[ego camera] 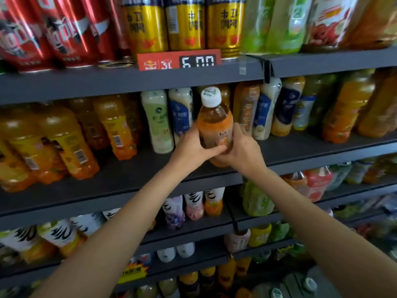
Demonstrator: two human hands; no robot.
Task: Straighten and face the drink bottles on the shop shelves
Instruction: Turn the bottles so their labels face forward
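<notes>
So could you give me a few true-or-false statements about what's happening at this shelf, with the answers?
1. Both hands, the left hand and the right hand, hold one bottle. True.
2. That bottle has a red cap. False: its cap is white.
3. The price tag sits on the shelf edge above the held bottle. True.
4. The cans above the tag are blue. False: they are gold, with red cans to their left.
5. The held bottle lies flat on the shelf. False: it is roughly upright.
</notes>
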